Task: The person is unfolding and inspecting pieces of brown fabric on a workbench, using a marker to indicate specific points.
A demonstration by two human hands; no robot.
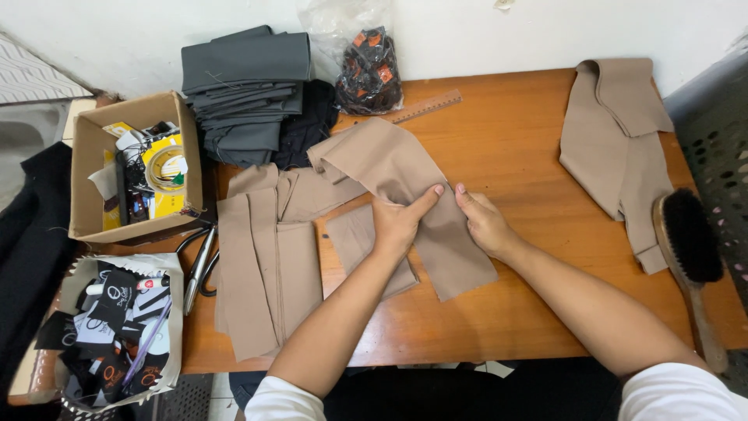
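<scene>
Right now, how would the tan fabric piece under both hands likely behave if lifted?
Likely floppy: the tan fabric piece already creases where the left hand and right hand pinch it. Probably light, being thin and flat. It should not roll.

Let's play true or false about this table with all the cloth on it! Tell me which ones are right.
1. Both hands hold a tan cloth piece. True: the left hand and the right hand grip it.
2. The brush lies at the table's left edge. False: it lies at the right edge.
3. The scissors are in the left hand. False: they lie on the table beside the cardboard box.
4. Grey folded cloth is stacked by the wall. True.
</scene>
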